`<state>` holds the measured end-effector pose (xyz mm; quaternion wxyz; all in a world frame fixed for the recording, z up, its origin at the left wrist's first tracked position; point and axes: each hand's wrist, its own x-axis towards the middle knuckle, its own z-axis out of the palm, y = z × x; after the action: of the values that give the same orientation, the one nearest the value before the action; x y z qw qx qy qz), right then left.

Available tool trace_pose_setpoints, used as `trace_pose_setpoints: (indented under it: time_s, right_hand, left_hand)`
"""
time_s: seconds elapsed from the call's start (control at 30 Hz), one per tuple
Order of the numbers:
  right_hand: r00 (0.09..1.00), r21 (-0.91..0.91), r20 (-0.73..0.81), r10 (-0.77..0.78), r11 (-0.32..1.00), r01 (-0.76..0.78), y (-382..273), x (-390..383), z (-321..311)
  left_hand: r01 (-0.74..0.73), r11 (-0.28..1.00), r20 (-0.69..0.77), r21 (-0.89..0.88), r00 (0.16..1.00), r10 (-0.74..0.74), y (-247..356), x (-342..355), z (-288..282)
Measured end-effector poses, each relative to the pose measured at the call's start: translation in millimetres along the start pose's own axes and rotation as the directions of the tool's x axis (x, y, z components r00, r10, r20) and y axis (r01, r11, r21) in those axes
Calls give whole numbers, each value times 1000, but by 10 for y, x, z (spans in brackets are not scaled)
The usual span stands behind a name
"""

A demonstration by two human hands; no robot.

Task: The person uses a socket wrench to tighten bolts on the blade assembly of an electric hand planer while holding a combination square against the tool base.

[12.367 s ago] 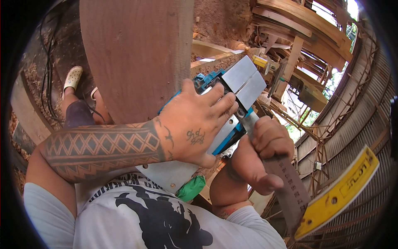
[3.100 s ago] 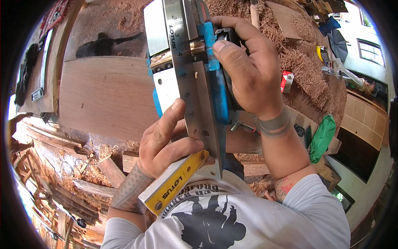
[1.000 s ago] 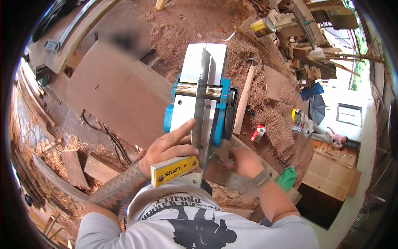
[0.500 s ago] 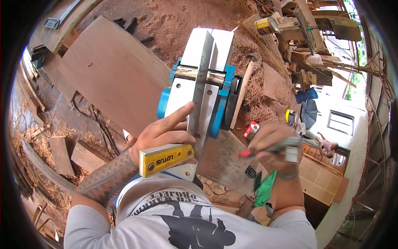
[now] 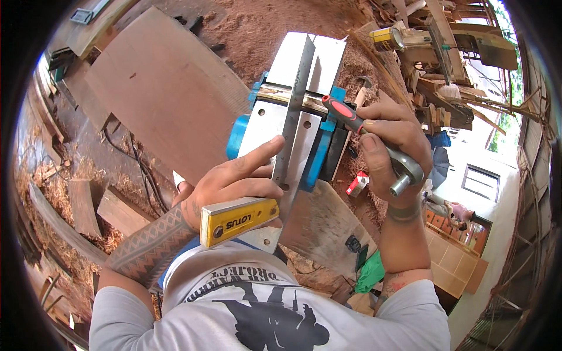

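A blue electric planer [image 5: 238, 137] lies sole up in front of me, its metal sole plates and cutter drum facing upward. Along the sole stands the steel blade of a try square [image 5: 239, 221] with a yellow handle. My left hand [image 5: 225, 184] is closed around that handle, its index finger stretched out against the blade. At the planer's right side, my right hand [image 5: 398, 143] grips a socket wrench [image 5: 344, 113] with a black and red handle. The wrench's handle end points toward the cutter drum; its metal head and socket stick out below my fingers.
A large wooden board [image 5: 167, 93] lies to the left of the planer, with wood offcuts [image 5: 120, 213] nearer. Shavings cover the ground. A hammer [image 5: 362, 90] lies beyond my right hand. At right are stacked lumber, a yellow can [image 5: 386, 38], a red-and-white box [image 5: 357, 183] and a distant person [image 5: 459, 213].
My right hand has moved up and inward, bringing the socket wrench's handle end beside the cutter drum. The left hand keeps its hold on the try square; the view has shifted slightly.
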<state>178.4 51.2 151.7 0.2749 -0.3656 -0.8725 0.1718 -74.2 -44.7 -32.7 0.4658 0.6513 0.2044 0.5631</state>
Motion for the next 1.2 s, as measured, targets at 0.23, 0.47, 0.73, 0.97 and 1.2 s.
trace_pose_setpoints:
  time_s: [0.23,0.47,0.73,0.97,1.2]
  right_hand:
    - [999,15,-28,-26,1000,27,15,4,12]
    - [983,132,-150,106,987,-86,-97,-133,-98]
    - [256,-116,669,697,438,-891,2,-1138,-66]
    - [277,-465,659,699,668,-580,119,-1862,492]
    - [716,457,-230,659,723,-518,96,-436,399]
  left_hand:
    - [10,1000,13,20,1000,-11,-4,-15,6]
    - [8,1000,18,13,1000,-8,-1,0,5]
    - [-19,998,48,53,999,16,32,0,-69]
    - [-11,1000,123,-13,992,12,64,9,-97]
    - [187,972,113,-142,979,-172,125,-120,-84]
